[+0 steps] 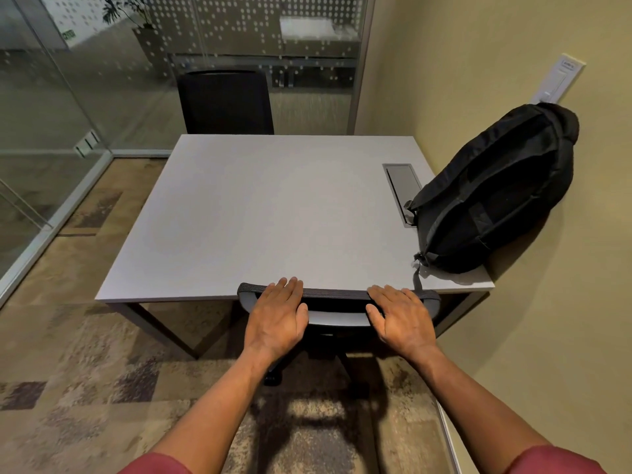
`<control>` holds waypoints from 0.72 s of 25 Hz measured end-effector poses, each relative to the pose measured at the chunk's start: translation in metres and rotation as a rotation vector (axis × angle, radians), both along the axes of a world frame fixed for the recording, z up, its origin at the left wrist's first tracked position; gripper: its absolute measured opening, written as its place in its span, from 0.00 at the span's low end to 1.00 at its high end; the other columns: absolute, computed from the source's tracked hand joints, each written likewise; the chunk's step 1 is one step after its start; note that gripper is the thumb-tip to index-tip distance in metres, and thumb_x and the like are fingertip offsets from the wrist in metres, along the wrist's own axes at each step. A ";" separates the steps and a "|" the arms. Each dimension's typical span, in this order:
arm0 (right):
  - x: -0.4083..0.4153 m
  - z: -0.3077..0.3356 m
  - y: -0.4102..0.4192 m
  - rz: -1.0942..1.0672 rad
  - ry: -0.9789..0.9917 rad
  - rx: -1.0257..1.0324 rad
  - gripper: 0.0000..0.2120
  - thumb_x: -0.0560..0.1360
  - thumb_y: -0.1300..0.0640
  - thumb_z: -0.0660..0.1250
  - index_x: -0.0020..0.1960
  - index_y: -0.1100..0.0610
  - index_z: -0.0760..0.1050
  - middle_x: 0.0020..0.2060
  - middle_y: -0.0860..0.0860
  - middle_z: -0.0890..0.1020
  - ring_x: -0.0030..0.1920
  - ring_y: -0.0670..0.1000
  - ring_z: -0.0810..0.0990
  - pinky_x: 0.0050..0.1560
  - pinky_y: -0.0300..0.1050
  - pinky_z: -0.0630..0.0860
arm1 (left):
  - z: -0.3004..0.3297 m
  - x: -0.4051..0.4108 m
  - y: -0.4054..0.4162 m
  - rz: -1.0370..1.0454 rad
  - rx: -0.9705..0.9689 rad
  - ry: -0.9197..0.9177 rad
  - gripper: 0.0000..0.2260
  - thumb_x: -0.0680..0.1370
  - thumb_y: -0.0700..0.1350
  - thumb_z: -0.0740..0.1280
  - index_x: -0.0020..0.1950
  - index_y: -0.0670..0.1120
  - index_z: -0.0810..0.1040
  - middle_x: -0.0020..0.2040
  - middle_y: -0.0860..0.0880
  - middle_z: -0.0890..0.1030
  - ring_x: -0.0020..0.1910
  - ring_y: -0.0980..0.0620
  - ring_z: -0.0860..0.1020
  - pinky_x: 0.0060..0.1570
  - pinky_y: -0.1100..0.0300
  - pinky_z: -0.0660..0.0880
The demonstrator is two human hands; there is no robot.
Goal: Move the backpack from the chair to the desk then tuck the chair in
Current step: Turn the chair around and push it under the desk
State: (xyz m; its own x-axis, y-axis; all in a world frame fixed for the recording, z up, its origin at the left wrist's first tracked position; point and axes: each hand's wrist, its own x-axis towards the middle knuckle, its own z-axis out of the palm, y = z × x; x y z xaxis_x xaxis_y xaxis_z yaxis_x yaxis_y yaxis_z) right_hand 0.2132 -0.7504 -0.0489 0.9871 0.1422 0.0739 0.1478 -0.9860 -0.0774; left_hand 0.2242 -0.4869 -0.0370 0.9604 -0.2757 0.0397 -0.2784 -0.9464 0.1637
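A black backpack [496,193] lies on the right side of the grey desk [260,213], leaning against the wall, with a strap hanging over the front edge. The near chair [338,318] stands against the desk's front edge, its seat hidden under the top. My left hand [278,318] rests flat on the left part of the chair's backrest top, fingers spread. My right hand [400,318] rests flat on the right part, thumb curled over the back edge.
A second black chair [225,102] stands at the desk's far side. A metal cable hatch [402,186] is set in the desktop by the backpack. Glass partitions [51,138] run along the left and back; the wall [547,302] is close on the right. Patterned carpet covers the floor.
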 end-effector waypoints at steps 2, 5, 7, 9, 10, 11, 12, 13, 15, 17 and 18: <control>0.000 0.001 0.000 -0.007 0.005 0.013 0.27 0.80 0.40 0.47 0.71 0.50 0.73 0.66 0.49 0.79 0.68 0.51 0.75 0.72 0.52 0.64 | 0.000 0.001 0.000 0.000 0.000 0.019 0.27 0.80 0.54 0.45 0.77 0.45 0.62 0.77 0.47 0.65 0.76 0.50 0.60 0.76 0.53 0.54; 0.000 0.005 0.000 -0.011 0.030 0.015 0.28 0.80 0.41 0.45 0.73 0.49 0.70 0.69 0.48 0.77 0.71 0.51 0.72 0.74 0.52 0.61 | 0.001 0.002 -0.003 0.004 -0.011 0.050 0.27 0.80 0.52 0.45 0.78 0.45 0.61 0.77 0.47 0.63 0.77 0.50 0.58 0.77 0.53 0.53; -0.001 0.008 0.003 -0.013 0.073 0.015 0.29 0.80 0.40 0.43 0.74 0.49 0.67 0.72 0.48 0.73 0.74 0.51 0.67 0.75 0.52 0.57 | 0.003 0.005 -0.005 -0.014 -0.024 0.057 0.27 0.80 0.50 0.46 0.78 0.43 0.60 0.78 0.46 0.62 0.77 0.49 0.57 0.77 0.52 0.51; -0.004 0.009 0.002 -0.017 0.104 0.045 0.30 0.81 0.38 0.43 0.76 0.49 0.64 0.75 0.49 0.69 0.77 0.52 0.62 0.77 0.53 0.52 | 0.006 0.004 -0.009 -0.023 -0.026 0.053 0.27 0.80 0.49 0.46 0.77 0.42 0.60 0.78 0.45 0.63 0.77 0.48 0.57 0.77 0.52 0.51; -0.006 0.010 0.001 -0.018 0.113 0.058 0.31 0.81 0.36 0.43 0.77 0.49 0.63 0.76 0.49 0.67 0.78 0.53 0.60 0.78 0.54 0.51 | 0.007 0.002 -0.012 -0.023 -0.032 0.047 0.27 0.80 0.49 0.46 0.77 0.42 0.61 0.77 0.45 0.63 0.77 0.48 0.57 0.77 0.52 0.51; -0.007 0.011 -0.001 -0.015 0.112 0.060 0.32 0.80 0.35 0.44 0.77 0.49 0.62 0.77 0.49 0.66 0.78 0.53 0.59 0.78 0.54 0.50 | 0.008 -0.001 -0.016 -0.022 -0.043 0.041 0.26 0.80 0.49 0.46 0.77 0.42 0.61 0.77 0.45 0.63 0.77 0.48 0.57 0.77 0.52 0.51; -0.009 0.014 -0.002 -0.008 0.108 0.057 0.33 0.80 0.34 0.43 0.78 0.50 0.61 0.77 0.50 0.65 0.78 0.53 0.59 0.78 0.55 0.49 | 0.009 -0.004 -0.021 -0.019 -0.055 0.041 0.25 0.81 0.48 0.47 0.77 0.42 0.61 0.77 0.45 0.63 0.77 0.48 0.57 0.77 0.52 0.51; -0.010 0.015 -0.003 -0.001 0.101 0.056 0.33 0.80 0.33 0.43 0.78 0.50 0.61 0.77 0.50 0.65 0.79 0.53 0.58 0.78 0.55 0.49 | 0.008 -0.006 -0.025 -0.021 -0.062 0.037 0.25 0.81 0.48 0.48 0.77 0.42 0.61 0.77 0.45 0.63 0.77 0.48 0.57 0.77 0.52 0.51; -0.012 0.016 -0.006 0.014 0.111 0.065 0.34 0.79 0.34 0.42 0.78 0.51 0.60 0.78 0.51 0.64 0.79 0.53 0.57 0.78 0.55 0.49 | 0.009 -0.007 -0.030 -0.025 -0.076 0.039 0.24 0.82 0.48 0.49 0.77 0.42 0.60 0.77 0.44 0.63 0.78 0.48 0.56 0.77 0.53 0.50; -0.013 0.014 -0.008 0.020 0.127 0.074 0.34 0.80 0.34 0.42 0.78 0.51 0.59 0.78 0.51 0.63 0.79 0.53 0.56 0.78 0.55 0.48 | 0.010 -0.009 -0.033 -0.022 -0.066 0.031 0.24 0.83 0.48 0.49 0.77 0.42 0.60 0.78 0.44 0.62 0.78 0.48 0.56 0.77 0.53 0.50; -0.013 0.014 -0.008 0.020 0.134 0.084 0.34 0.80 0.35 0.42 0.78 0.51 0.59 0.78 0.51 0.63 0.79 0.53 0.56 0.78 0.55 0.48 | 0.011 -0.009 -0.033 -0.013 -0.065 0.035 0.24 0.83 0.48 0.48 0.78 0.42 0.60 0.78 0.44 0.62 0.78 0.47 0.56 0.77 0.53 0.50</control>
